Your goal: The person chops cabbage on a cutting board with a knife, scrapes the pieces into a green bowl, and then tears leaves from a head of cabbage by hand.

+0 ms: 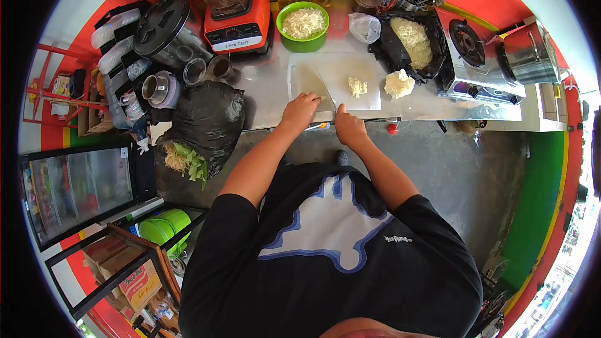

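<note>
A knife point(326, 86) is gripped by its handle in my right hand point(350, 128), the blade pointing away from me over a white cutting board point(300, 62). My left hand point(300, 111) rests at the board's near edge, left of the blade, with its fingers bent and together. Whatever lies under those fingertips is too small to make out. On the board, right of the knife, sits a small pile of pale shredded cabbage point(357, 87). A larger pale cabbage chunk point(399, 84) lies at the board's right edge.
Behind the board stands a green bowl point(304, 44) of shreds. A black bag point(389, 51) holding more shreds sits right, before the stove point(466, 56). Left are a red blender point(236, 31) and a full black plastic bag point(210, 119) overhanging the counter's front edge.
</note>
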A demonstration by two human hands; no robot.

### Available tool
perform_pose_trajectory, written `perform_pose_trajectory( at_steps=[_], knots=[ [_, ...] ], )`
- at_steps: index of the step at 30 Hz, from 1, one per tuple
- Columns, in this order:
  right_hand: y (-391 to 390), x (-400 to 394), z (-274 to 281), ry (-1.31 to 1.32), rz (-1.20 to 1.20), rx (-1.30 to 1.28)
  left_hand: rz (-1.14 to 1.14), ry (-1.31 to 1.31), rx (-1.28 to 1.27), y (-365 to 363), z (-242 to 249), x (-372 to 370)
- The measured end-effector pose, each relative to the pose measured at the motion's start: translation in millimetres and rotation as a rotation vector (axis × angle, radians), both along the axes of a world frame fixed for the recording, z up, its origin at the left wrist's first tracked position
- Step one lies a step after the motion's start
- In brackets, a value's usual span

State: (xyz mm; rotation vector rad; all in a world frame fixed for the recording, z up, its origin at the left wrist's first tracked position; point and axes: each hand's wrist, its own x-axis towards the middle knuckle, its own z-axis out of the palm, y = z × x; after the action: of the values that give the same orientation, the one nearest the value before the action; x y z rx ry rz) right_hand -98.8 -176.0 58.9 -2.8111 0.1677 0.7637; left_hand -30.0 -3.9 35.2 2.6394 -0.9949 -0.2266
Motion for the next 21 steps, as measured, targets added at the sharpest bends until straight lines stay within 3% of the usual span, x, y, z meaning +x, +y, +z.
perform_pose_trajectory(
  at_steps=[9, 14, 21],
  knots=[
    [5.8, 12.2, 22.5, 0.019, 0.044, -0.062, 0.003, 0.017, 0.035, -0.3, 4.2, -2.8],
    [8.9, 13.4, 0.5, 0.011, -0.013, -0.021, 0.026, 0.0, -0.02, -0.6, 1.9, -5.3],
    [12.5, 18.2, 12.6, 0.036, 0.026, -0.028, 0.051, 0.074, 0.05, -2.9, 6.3, -5.3]
  ],
)
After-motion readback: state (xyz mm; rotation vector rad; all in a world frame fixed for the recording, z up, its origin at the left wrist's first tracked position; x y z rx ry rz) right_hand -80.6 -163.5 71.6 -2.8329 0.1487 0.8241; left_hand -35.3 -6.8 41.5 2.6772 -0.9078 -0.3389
